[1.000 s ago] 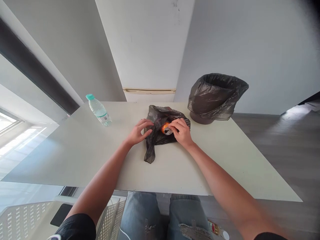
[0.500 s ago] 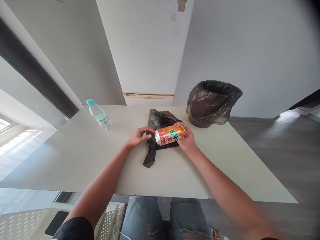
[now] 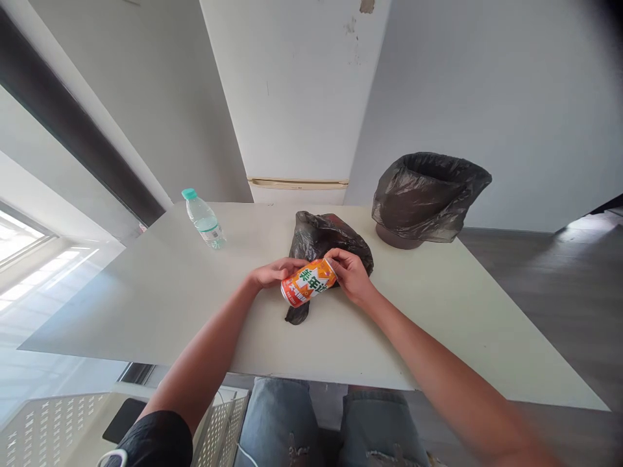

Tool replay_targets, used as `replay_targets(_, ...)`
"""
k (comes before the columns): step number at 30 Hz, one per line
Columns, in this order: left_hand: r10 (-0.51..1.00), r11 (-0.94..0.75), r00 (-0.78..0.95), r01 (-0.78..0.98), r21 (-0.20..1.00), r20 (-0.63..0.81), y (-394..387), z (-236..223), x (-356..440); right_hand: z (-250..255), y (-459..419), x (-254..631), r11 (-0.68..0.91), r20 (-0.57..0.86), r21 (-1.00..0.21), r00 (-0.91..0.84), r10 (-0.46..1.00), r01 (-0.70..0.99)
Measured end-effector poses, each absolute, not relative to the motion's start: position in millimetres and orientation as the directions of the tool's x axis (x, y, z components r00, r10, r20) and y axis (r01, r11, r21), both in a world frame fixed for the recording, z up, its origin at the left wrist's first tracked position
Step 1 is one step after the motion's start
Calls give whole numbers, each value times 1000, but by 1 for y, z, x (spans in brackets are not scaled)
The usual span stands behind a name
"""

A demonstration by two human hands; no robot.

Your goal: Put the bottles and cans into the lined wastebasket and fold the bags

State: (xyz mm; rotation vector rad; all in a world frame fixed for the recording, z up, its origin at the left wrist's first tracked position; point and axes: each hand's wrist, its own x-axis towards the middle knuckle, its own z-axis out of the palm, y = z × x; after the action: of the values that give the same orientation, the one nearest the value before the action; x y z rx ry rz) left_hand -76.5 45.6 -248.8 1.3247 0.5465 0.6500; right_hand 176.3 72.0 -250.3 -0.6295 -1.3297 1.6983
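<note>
An orange and red drink can with green and white lettering lies tilted between my hands, above the table. My right hand grips its upper right end with thumb and fingers. On the can's left side is my left hand, its fingers curled behind the can and its thumb at the near edge; the fingertips are partly hidden. Behind the can sits a crumpled black plastic bag, with one loose handle end poking out below the can.
A bin lined with a black bag stands at the table's far right. To the left is a clear water bottle with a teal cap. The white table ends in front of my knees. A cream perforated basket is at lower left.
My right hand has drawn the can out of the black bag and shifted it toward me and left. My left hand has gone from the bag to the can.
</note>
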Motion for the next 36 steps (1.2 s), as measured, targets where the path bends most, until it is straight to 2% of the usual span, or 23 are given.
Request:
replay_targets(3,643,179,763,-65,982,-67,43,-250,-87,-251,70,174,-9,161,-950,-512,843,-313)
replay_targets(5,705,158,709,-125,979,-23,44,-254,-98,-252,72,175,9,189,-940,-500,845,-341)
replay_targets(6,775,107,631,-185,977,35,46,-256,-104,-253,74,176,16,200,-934,-484,852,-357)
replay_targets(7,855,21,507,-246,969,110,49,-258,-110,-253,77,178,29,210,-930,-465,860,-366)
replay_targets(9,953,-219,143,-293,931,269,58,-260,-120,-255,85,186,94,240,-934,-411,880,-344)
replay_targets(11,900,-412,-238,-193,890,365,68,-260,-125,-256,94,196,232,303,-944,-333,893,-236)
replay_targets(13,780,-440,-506,-25,898,368,75,-259,-127,-257,101,205,403,398,-914,-271,877,-36)
replay_targets(15,687,-318,-647,142,937,331,78,-259,-129,-258,105,211,537,486,-827,-267,832,167)
replay_targets(17,628,-158,-708,290,944,323,77,-261,-131,-260,108,211,613,531,-733,-316,786,295)
replay_targets(19,601,-55,-718,402,914,352,75,-264,-133,-264,110,208,657,542,-667,-375,752,352)
replay_targets(24,639,66,-694,480,874,333,75,-273,-135,-268,114,202,728,586,-576,-432,685,372)
replay_targets(29,676,139,-677,503,853,290,75,-275,-135,-273,117,204,686,503,-596,-472,724,418)
replay_targets(34,696,115,-646,529,841,312,75,-273,-133,-281,121,207,601,466,-632,-381,799,489)
replay_targets(36,660,103,-673,521,847,334,74,-270,-130,-280,122,208,604,485,-631,-361,797,486)
